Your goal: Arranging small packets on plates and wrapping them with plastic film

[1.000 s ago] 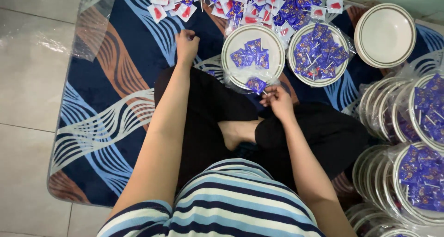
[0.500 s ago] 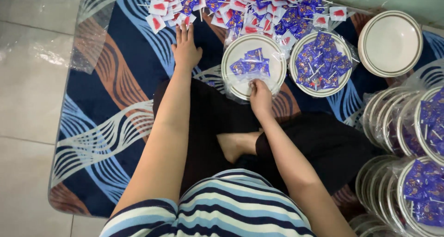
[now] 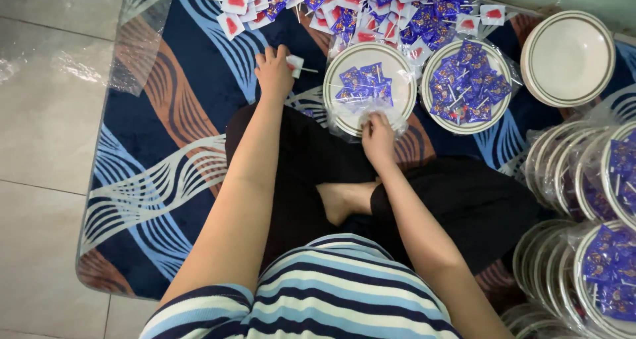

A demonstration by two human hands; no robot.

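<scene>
I sit cross-legged on a patterned rug (image 3: 165, 114). My left hand (image 3: 273, 71) reaches forward and closes on a white-wrapped lollipop (image 3: 296, 63) whose stick points right. My right hand (image 3: 377, 139) pinches the clear plastic bag (image 3: 344, 126) at the near edge of a white plate (image 3: 333, 110) that holds a few purple-wrapped lollipops (image 3: 363, 84). A heap of purple and red-and-white wrapped lollipops (image 3: 371, 4) lies just beyond both hands.
A second bagged plate (image 3: 429, 110) full of purple lollipops sits right of the first. An empty plate (image 3: 568, 57) lies at the far right. Stacks of bagged, filled plates (image 3: 596, 180) line the right edge. Tiled floor (image 3: 46, 114) lies left of the rug.
My left hand stayed at the heap's edge and has closed on a lollipop. My right hand moved forward from my lap to the plate's near edge and holds its plastic bag.
</scene>
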